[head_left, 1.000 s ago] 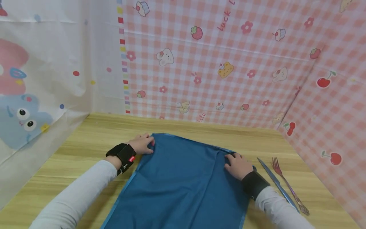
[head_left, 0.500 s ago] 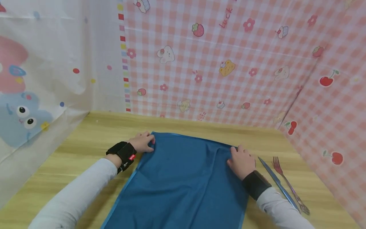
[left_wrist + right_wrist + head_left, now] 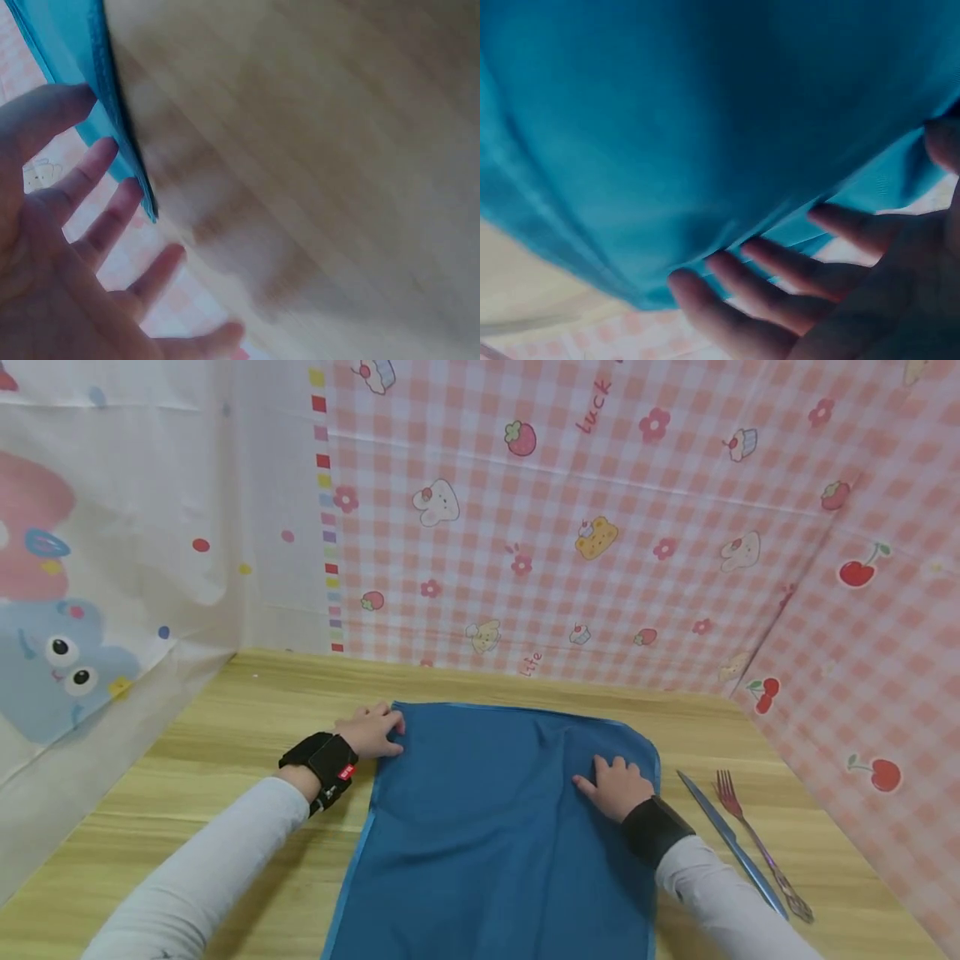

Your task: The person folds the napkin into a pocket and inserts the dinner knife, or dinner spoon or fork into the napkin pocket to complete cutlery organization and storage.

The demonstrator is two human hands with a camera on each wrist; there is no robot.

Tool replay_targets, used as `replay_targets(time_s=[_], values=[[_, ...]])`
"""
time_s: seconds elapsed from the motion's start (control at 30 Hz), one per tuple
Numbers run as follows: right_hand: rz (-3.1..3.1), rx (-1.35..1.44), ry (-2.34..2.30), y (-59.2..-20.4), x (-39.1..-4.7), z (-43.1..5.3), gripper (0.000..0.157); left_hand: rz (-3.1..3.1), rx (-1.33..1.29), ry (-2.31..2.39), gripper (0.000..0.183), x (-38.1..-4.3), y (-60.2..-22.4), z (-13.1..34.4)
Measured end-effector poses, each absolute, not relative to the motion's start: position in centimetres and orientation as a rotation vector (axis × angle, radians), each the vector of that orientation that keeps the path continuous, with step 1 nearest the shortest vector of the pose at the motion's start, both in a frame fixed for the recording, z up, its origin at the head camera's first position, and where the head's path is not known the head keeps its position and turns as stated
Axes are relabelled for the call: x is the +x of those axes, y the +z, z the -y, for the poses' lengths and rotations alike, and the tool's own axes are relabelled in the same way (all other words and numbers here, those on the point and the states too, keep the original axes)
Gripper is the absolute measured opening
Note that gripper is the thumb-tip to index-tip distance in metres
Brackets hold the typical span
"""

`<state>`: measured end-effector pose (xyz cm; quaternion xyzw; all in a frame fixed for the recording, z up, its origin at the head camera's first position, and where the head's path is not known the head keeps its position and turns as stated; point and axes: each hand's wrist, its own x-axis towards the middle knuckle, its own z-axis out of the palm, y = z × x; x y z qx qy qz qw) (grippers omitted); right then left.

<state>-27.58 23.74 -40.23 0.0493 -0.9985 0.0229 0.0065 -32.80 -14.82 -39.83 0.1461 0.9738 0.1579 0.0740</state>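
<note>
A blue cloth [image 3: 480, 827] with a lighter blue edging lies spread over the wooden table, with soft creases near its middle. At its far left corner, my left hand [image 3: 371, 732] touches the edge with spread fingers; in the left wrist view the fingertips [image 3: 107, 148] meet the cloth's hem [image 3: 112, 90]. My right hand [image 3: 617, 788] rests palm down on the right part of the cloth, just inside the rounded far right corner. From the right wrist, its fingertips [image 3: 684, 281] show against the cloth [image 3: 645, 150].
To the right of the cloth, a table knife [image 3: 731, 839] and a fork [image 3: 757, 843] lie side by side on the wooden table [image 3: 255, 718]. Behind stands a pink checked sheet [image 3: 555, 610], and a white patterned sheet [image 3: 187, 468] closes off the left.
My right hand has left the cloth's far edge and come down onto its surface. The far right corner has spread outward and the far edge lies straighter. The left hand stays nearly in place.
</note>
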Motion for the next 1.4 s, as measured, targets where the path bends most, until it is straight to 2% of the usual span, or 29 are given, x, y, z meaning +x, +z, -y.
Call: replay_targets(time_s=[0.2, 0.27, 0.33, 0.5, 0.6, 0.77, 1.03, 1.13, 1.23, 1.4], values=[[3.196, 0.198, 0.127, -41.3, -31.0, -24.9, 0.072, -3.013, 0.322, 0.384, 0.022, -33.5, -40.6, 15.6], [3.191, 0.288, 0.162, -41.9, -32.3, -25.8, 0.078, -3.018, 0.302, 0.355, 0.027, -33.6, -40.4, 15.8], [3.198, 0.382, 0.243, -41.9, -33.1, -26.5, 0.076, -3.008, 0.296, 0.332, 0.036, -33.5, -40.2, 16.0], [3.23, 0.473, 0.326, -40.6, -32.9, -27.6, 0.063, -2.957, 0.451, 0.302, 0.054, -32.3, -39.9, 15.6], [3.265, 0.455, 0.286, -40.5, -32.5, -28.3, 0.067, -2.906, 0.547, 0.262, 0.063, -31.9, -40.6, 15.4], [3.289, 0.492, 0.326, -40.8, -32.5, -29.3, 0.074, -2.828, 0.519, 0.24, 0.076, -31.9, -41.0, 15.9], [3.271, 0.571, 0.426, -41.5, -33.2, -30.9, 0.075, -2.806, 0.415, 0.228, 0.079, -32.2, -40.6, 17.1], [3.206, 0.62, 0.416, -41.3, -32.4, -30.9, 0.071, -2.816, 0.444, 0.257, 0.077, -31.2, -39.9, 17.0], [3.161, 0.663, 0.367, -40.3, -30.2, -30.0, 0.067, -2.778, 0.566, 0.274, 0.075, -29.6, -39.2, 16.7], [3.234, 0.704, 0.268, -38.8, -25.8, -27.9, 0.074, -2.655, 0.674, 0.221, 0.081, -26.7, -38.2, 16.0]])
